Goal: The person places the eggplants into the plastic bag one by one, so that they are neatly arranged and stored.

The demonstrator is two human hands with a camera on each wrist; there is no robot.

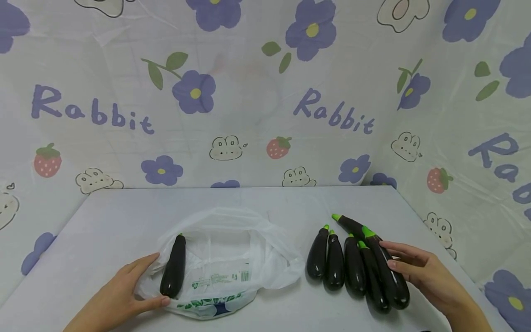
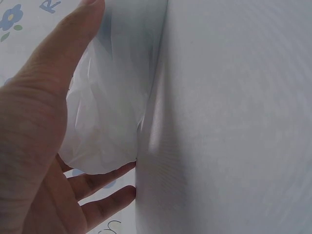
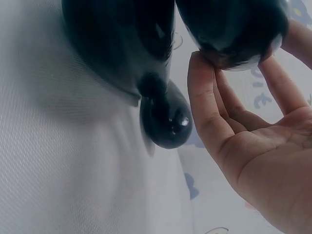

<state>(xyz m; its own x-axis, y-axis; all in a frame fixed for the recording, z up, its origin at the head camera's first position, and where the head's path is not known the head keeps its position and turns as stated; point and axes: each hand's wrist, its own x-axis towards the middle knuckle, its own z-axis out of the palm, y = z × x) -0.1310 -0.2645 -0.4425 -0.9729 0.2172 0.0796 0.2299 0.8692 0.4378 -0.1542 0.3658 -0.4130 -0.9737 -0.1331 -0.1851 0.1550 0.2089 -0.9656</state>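
Observation:
A single dark eggplant [image 1: 174, 267] lies inside the left part of a white plastic bag [image 1: 265, 272], whose wide mouth faces up. My left hand [image 1: 120, 288] rests against the bag's left side, thumb and fingers spread apart; in the left wrist view the thumb [image 2: 63, 46] is straight along the plastic. To the right, several glossy eggplants [image 1: 317, 253] with green stem ends lie side by side. My right hand [image 1: 429, 272] holds the rightmost upper eggplant [image 1: 386, 263] between thumb and fingers. From the right wrist, its rounded end [image 3: 239, 34] shows between the fingers.
A white cloth covers the table [image 1: 124, 216]. Behind and at the sides hangs a pale curtain [image 1: 249, 106] printed with flowers, strawberries and rabbits. Another eggplant [image 1: 348, 224] lies slanted at the back of the group.

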